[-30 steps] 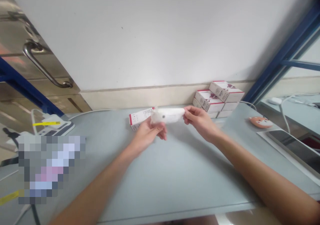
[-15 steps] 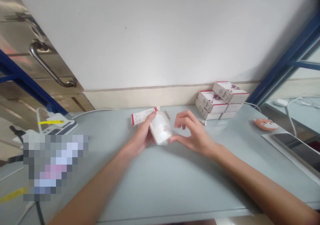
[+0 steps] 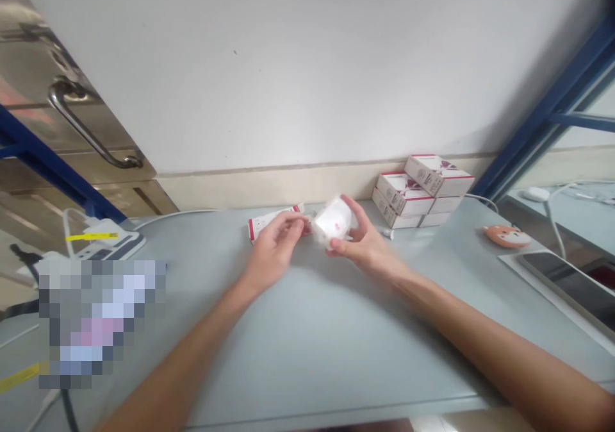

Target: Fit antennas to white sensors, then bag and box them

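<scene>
My right hand [image 3: 358, 246] holds a white, partly translucent wrapped packet [image 3: 334, 220] between thumb and fingers, just above the grey-blue table [image 3: 327, 348]. My left hand [image 3: 273, 252] is beside the packet, its fingertips at or close to the packet's left end. Beneath those fingers lies a white box with a red edge [image 3: 266, 222], partly hidden by the hand. I cannot tell whether the left fingers pinch anything.
A stack of white red-edged boxes [image 3: 418, 191] stands against the wall, with a small white tube [image 3: 388, 233] in front. A fox-shaped orange object [image 3: 507, 235] and a tablet [image 3: 562, 278] lie right; a power strip with cables [image 3: 103, 246] lies left.
The packet has moved from my left hand's side up into my right hand, which has closed around it. It has also turned. My left hand has shifted slightly back and left.
</scene>
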A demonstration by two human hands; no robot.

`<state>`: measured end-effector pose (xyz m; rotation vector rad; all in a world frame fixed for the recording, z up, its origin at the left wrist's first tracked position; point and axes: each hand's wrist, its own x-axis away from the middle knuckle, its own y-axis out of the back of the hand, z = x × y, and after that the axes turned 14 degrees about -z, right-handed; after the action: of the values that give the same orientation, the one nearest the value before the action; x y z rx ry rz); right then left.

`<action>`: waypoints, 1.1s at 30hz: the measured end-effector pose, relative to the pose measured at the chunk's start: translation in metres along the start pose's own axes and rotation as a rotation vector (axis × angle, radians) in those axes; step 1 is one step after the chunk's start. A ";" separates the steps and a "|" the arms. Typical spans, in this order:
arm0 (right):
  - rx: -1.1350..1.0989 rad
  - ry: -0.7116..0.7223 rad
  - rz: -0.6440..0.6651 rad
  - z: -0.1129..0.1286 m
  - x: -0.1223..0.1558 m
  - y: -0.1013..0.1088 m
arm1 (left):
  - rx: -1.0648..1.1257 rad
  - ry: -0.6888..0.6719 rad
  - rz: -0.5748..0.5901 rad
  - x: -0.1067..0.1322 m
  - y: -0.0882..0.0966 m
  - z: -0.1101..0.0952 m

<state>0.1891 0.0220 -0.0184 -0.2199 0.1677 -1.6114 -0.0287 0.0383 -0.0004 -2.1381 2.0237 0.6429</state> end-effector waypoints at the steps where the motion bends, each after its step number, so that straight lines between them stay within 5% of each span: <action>1: -0.036 -0.007 -0.039 0.002 -0.003 0.002 | -0.208 -0.158 -0.046 -0.004 0.005 0.003; 4: -0.057 0.048 -0.134 0.009 -0.009 0.010 | -0.710 -0.400 -0.011 -0.016 0.024 0.022; 8: -0.009 0.112 -0.216 0.018 -0.012 0.019 | -0.946 -0.317 0.141 -0.028 0.047 0.046; 11: 0.059 0.147 -0.272 0.025 -0.012 0.022 | -0.879 -0.347 0.171 -0.029 0.048 0.044; 17: 0.293 0.412 -0.335 0.021 -0.010 0.017 | -0.752 -0.580 0.066 -0.009 0.017 0.030; 22: 0.550 0.641 -0.424 0.006 -0.008 0.013 | -0.689 -0.584 -0.033 0.004 0.001 0.039; 33: 0.588 0.694 -0.137 0.002 -0.004 0.013 | -0.473 -0.441 -0.223 0.012 -0.010 0.030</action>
<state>0.2025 0.0255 -0.0201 0.8032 0.2014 -1.7465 -0.0250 0.0397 -0.0335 -2.1413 1.4814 1.5156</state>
